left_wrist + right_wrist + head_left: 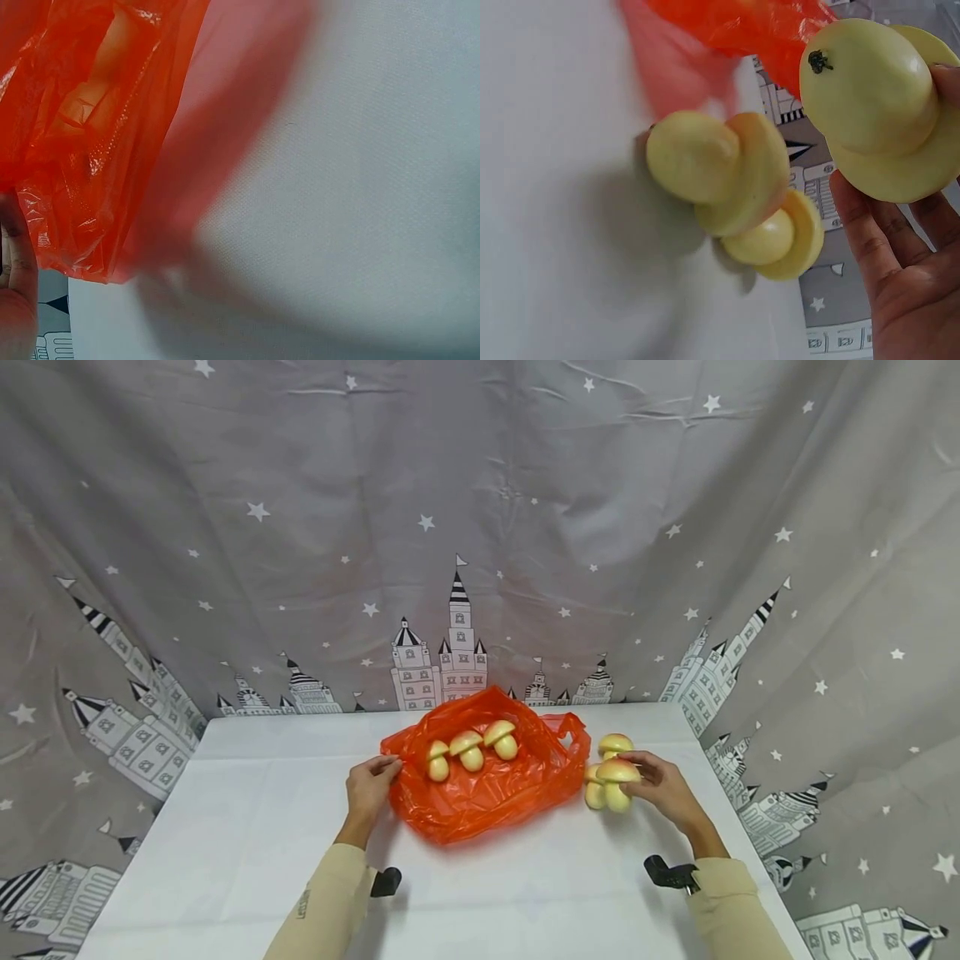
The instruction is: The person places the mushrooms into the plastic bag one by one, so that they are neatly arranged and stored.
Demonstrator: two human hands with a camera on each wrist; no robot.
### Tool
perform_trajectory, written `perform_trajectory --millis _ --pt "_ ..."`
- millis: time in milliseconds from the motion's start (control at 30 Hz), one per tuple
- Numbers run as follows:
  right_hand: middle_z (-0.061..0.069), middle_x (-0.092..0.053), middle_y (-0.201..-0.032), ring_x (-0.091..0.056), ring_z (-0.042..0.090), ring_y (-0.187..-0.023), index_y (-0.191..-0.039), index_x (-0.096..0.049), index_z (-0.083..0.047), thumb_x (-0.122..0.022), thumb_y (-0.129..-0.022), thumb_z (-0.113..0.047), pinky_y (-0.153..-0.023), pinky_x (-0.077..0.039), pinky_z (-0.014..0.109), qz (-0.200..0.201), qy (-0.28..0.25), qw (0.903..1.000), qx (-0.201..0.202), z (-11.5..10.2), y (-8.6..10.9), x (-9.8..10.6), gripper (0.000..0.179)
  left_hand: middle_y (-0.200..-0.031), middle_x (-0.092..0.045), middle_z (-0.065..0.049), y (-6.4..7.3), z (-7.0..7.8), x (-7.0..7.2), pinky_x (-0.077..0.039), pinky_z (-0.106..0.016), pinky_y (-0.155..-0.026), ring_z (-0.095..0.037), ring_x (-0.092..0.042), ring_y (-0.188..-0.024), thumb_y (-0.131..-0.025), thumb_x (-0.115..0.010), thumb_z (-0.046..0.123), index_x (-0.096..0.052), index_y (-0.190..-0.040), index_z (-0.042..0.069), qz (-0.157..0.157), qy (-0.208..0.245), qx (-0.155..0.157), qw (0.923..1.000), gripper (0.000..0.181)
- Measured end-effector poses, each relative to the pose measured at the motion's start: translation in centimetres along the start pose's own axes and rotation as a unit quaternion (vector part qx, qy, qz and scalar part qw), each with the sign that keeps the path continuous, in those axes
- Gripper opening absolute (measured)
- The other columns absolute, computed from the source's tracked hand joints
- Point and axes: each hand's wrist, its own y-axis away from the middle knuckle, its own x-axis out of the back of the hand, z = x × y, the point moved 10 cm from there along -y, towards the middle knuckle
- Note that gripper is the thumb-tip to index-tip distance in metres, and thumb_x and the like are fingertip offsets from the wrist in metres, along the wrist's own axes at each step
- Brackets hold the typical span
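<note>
A red plastic bag [480,806] lies spread open on the table, with three toy mushrooms [471,752] in a row inside it. My left hand [369,789] pinches the bag's left edge; in the left wrist view the red plastic [82,187] hangs beside those fingers. To the right of the bag, my right hand [663,783] grips a yellow toy mushroom [870,90] by its cap, stem toward the wrist camera. Behind and below that one, two more mushrooms [694,154] rest on the table, one partly overlapping the other in the right wrist view.
A white cloth covers the table [270,827]. A grey curtain [315,568] printed with castles and stars hangs along the back and both sides. The bag's handle loop [570,735] stands close to the loose mushrooms. Black wrist cameras stick out from both sleeves.
</note>
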Motion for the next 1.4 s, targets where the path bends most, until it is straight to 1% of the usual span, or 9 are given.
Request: perform_trajectory --millis 167,333,633,733,833,933,1000,1167,1400 --pt "0.031 -0.049 -0.133 -0.057 0.000 -0.102 -0.127 -0.051 0.010 -0.070 -0.084 -0.002 -0.087 -0.048 0.016 -0.013 -0.031 0.9991 0.024 -1.1 -1.1 -0.6 0.048 -0.108 -0.066 -0.019 0.1 0.2 -0.2 -0.052 -0.035 -0.092 -0.025 -0.061 -0.097 -0.094 -0.063 0.020 -0.068 -0.114 -0.001 0.000 0.009 -0.006 0.9999 0.029" --pt "0.029 -0.048 -0.134 -0.058 0.002 -0.103 -0.127 -0.052 0.010 -0.071 -0.084 -0.002 -0.088 -0.048 0.016 -0.023 -0.036 0.9985 0.034 -2.0 -2.0 -1.1 0.048 -0.110 -0.065 -0.019 0.2 0.2 -0.3 -0.052 -0.035 -0.092 -0.025 -0.060 -0.098 -0.095 -0.062 0.019 -0.068 -0.115 -0.001 -0.001 0.013 0.002 0.9999 0.029" --pt "0.025 -0.056 -0.126 -0.060 0.008 -0.101 -0.127 -0.053 0.006 -0.069 -0.086 -0.003 -0.087 -0.050 0.019 -0.035 -0.034 0.9983 0.033 -3.6 -3.0 -1.9 0.045 -0.114 -0.063 -0.021 0.2 0.2 -0.3 -0.049 -0.039 -0.096 -0.029 -0.059 -0.102 -0.096 -0.061 0.018 -0.066 -0.117 -0.001 -0.007 0.013 0.005 0.9999 0.029" --pt "0.026 -0.056 -0.125 -0.060 0.008 -0.100 -0.127 -0.053 0.008 -0.069 -0.085 -0.001 -0.087 -0.050 0.019 -0.037 -0.040 0.9976 0.043 -4.0 -3.2 -2.1 0.045 -0.112 -0.064 -0.020 0.2 0.2 -0.4 -0.051 -0.034 -0.093 -0.025 -0.061 -0.099 -0.095 -0.062 0.018 -0.067 -0.117 -0.001 -0.006 0.017 0.002 0.9998 0.029" --pt "0.028 -0.054 -0.124 -0.061 0.009 -0.099 -0.127 -0.052 0.010 -0.069 -0.085 0.002 -0.085 -0.050 0.020 -0.039 -0.050 0.9962 0.060 -4.6 -3.5 -2.4 0.046 -0.105 -0.067 -0.018 0.2 0.4 -0.3 -0.054 -0.023 -0.082 -0.016 -0.064 -0.089 -0.093 -0.064 0.015 -0.067 -0.113 -0.004 -0.001 0.033 -0.013 0.9994 0.028" --pt "0.030 -0.053 -0.124 -0.061 0.010 -0.097 -0.127 -0.051 0.011 -0.068 -0.084 0.003 -0.084 -0.051 0.021 -0.040 -0.056 0.9954 0.067 -5.0 -3.8 -2.8 0.047 -0.099 -0.069 -0.017 0.2 0.5 -0.2 -0.052 -0.014 -0.070 -0.008 -0.063 -0.078 -0.092 -0.065 0.011 -0.068 -0.110 -0.007 0.002 0.051 -0.028 0.9983 0.026" --pt "0.030 -0.054 -0.125 -0.061 0.010 -0.098 -0.128 -0.052 0.010 -0.068 -0.085 0.002 -0.084 -0.051 0.022 -0.036 -0.052 0.9960 0.063 -5.2 -4.1 -2.9 0.047 -0.096 -0.069 -0.014 0.2 0.5 -0.2 -0.051 -0.011 -0.066 -0.004 -0.061 -0.074 -0.092 -0.065 0.011 -0.068 -0.110 -0.006 0.004 0.048 -0.028 0.9984 0.025" --pt "0.029 -0.054 -0.125 -0.060 0.012 -0.098 -0.128 -0.053 0.007 -0.069 -0.084 0.000 -0.082 -0.052 0.024 -0.027 -0.049 0.9974 0.045 -5.4 -4.8 -3.3 0.047 -0.099 -0.068 -0.016 0.1 0.4 -0.2 -0.050 -0.011 -0.066 -0.006 -0.060 -0.076 -0.092 -0.066 0.014 -0.069 -0.110 -0.004 0.002 0.042 -0.020 0.9989 0.025" --pt "0.029 -0.054 -0.127 -0.063 0.016 -0.093 -0.129 -0.053 0.009 -0.069 -0.083 0.002 -0.081 -0.053 0.025 -0.042 -0.053 0.9963 0.054 -6.1 -5.8 -4.7 0.049 -0.103 -0.067 -0.018 0.0 0.3 -0.3 -0.052 -0.013 -0.072 -0.011 -0.062 -0.082 -0.093 -0.065 0.016 -0.069 -0.111 -0.003 -0.006 0.034 -0.016 0.9993 0.027"
